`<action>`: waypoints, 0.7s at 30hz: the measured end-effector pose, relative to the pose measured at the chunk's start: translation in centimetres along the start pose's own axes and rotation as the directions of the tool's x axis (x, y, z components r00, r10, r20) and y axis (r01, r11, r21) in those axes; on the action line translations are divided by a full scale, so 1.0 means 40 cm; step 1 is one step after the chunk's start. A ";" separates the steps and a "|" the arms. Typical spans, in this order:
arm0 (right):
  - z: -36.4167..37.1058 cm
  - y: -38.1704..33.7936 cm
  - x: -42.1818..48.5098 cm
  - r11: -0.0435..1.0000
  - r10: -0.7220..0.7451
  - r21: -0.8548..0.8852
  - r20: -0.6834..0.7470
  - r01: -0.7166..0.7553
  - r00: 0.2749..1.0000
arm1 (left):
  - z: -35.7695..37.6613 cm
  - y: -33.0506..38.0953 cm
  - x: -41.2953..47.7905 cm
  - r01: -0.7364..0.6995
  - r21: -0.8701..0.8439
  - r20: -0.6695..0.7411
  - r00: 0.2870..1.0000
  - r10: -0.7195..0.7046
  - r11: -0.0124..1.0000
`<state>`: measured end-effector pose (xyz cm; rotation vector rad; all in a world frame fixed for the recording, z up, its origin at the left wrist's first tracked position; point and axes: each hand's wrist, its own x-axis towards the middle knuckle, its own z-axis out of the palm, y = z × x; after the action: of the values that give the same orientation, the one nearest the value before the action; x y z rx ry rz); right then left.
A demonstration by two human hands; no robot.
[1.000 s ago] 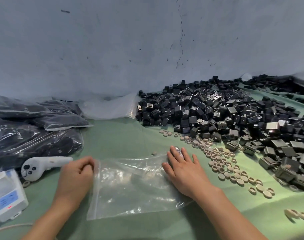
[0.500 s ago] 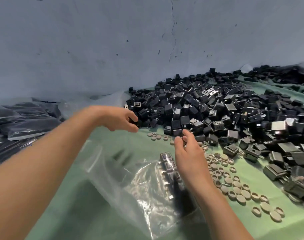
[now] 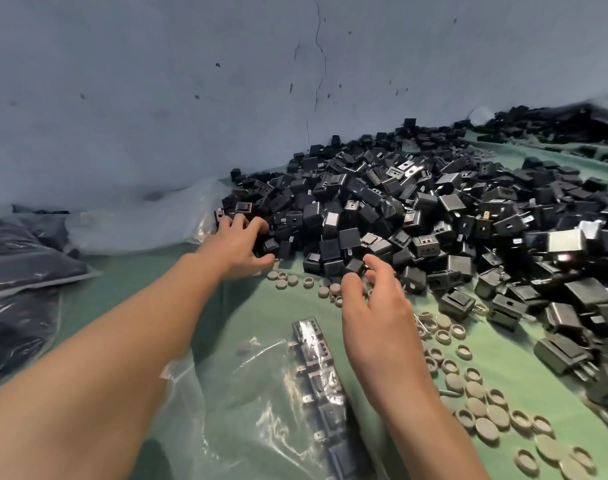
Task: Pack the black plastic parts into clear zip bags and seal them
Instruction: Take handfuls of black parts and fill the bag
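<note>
A big pile of black plastic parts (image 3: 416,216) covers the green cloth from the centre to the right. My left hand (image 3: 238,245) reaches to the pile's left edge, its fingers and thumb curled round a few black parts. My right hand (image 3: 375,306) hovers at the pile's front edge with loosely spread fingers, holding nothing. A clear zip bag (image 3: 257,403) lies on the cloth below my hands. A row of black parts (image 3: 321,372) shows inside the bag, just left of my right wrist.
Several grey round caps (image 3: 475,389) are scattered on the green cloth (image 3: 122,275) to the right of the bag. Filled bags of dark parts (image 3: 22,258) lie at the left. Empty clear bags (image 3: 133,230) rest against the blue-grey wall (image 3: 191,98).
Both hands left the bag and moved forward to the pile. My left hand dropped onto the pile's left edge and closed on parts. The view moved closer.
</note>
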<state>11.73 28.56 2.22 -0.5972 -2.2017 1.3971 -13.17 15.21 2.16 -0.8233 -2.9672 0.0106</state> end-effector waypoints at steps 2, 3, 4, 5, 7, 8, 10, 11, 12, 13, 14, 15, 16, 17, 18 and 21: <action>-0.005 0.000 0.000 1.000 0.003 0.001 -0.012 -0.003 1.000 | 0.011 0.001 -0.003 0.003 0.065 -0.060 0.998 0.001 0.998; -0.007 0.000 0.000 1.000 0.004 0.002 -0.017 -0.004 1.000 | 0.015 0.005 -0.004 0.021 0.109 -0.084 0.996 -0.012 0.994; -0.008 -0.001 0.000 1.000 0.006 0.005 -0.019 -0.006 1.000 | 0.020 0.012 -0.006 0.046 0.149 -0.104 0.994 -0.031 0.988; -0.009 -0.001 0.000 1.000 0.010 0.008 -0.021 -0.010 1.000 | 0.025 0.024 -0.009 0.076 0.173 -0.122 0.991 -0.055 0.982; -0.008 -0.004 -0.002 1.000 0.013 0.003 -0.024 -0.013 1.000 | 0.033 0.051 -0.016 0.139 0.165 -0.172 0.979 -0.110 0.976; -0.006 -0.005 -0.003 1.000 0.016 -0.003 -0.023 -0.016 1.000 | 0.038 0.060 -0.020 0.163 0.148 -0.201 0.971 -0.132 0.976; -0.002 -0.004 -0.003 1.000 0.023 -0.011 -0.014 -0.023 1.000 | 0.051 0.063 -0.033 0.180 0.131 -0.271 0.952 -0.140 0.975; 0.000 -0.003 -0.004 1.000 0.022 -0.011 -0.006 -0.022 1.000 | 0.059 0.056 -0.040 0.177 0.128 -0.309 0.942 -0.131 0.976; 0.003 -0.003 -0.004 1.000 0.018 -0.013 0.003 -0.018 1.000 | 0.067 0.047 -0.048 0.170 0.120 -0.340 0.932 -0.121 0.978; 0.005 -0.003 -0.005 1.000 0.012 -0.017 0.009 -0.012 1.000 | 0.072 0.037 -0.054 0.157 0.113 -0.355 0.928 -0.108 0.981; 0.007 -0.003 -0.006 1.000 0.008 -0.024 0.013 -0.007 1.000 | 0.073 0.029 -0.056 0.137 0.109 -0.354 0.931 -0.091 0.984; 0.008 -0.003 -0.006 0.999 0.006 -0.033 0.017 -0.005 1.000 | 0.070 0.022 -0.054 0.113 0.107 -0.336 0.939 -0.071 0.988; 0.008 -0.002 -0.005 0.999 0.007 -0.039 0.021 -0.007 1.000 | 0.063 0.018 -0.051 0.089 0.104 -0.304 0.951 -0.053 0.991; 0.007 -0.002 -0.005 0.999 0.010 -0.041 0.025 -0.009 1.000 | 0.052 0.015 -0.046 0.073 0.101 -0.259 0.965 -0.045 0.992; 0.006 -0.001 -0.004 0.999 0.013 -0.038 0.028 -0.012 1.000 | 0.039 0.014 -0.041 0.069 0.097 -0.209 0.977 -0.048 0.993; -0.001 0.000 -0.004 0.999 0.020 -0.029 0.026 -0.019 0.999 | 0.012 0.022 -0.039 0.103 0.037 -0.081 0.992 -0.100 0.994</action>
<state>11.91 28.49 2.20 -0.6151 -2.2458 1.3926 -11.42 15.15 1.57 -0.6517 -2.9201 0.0327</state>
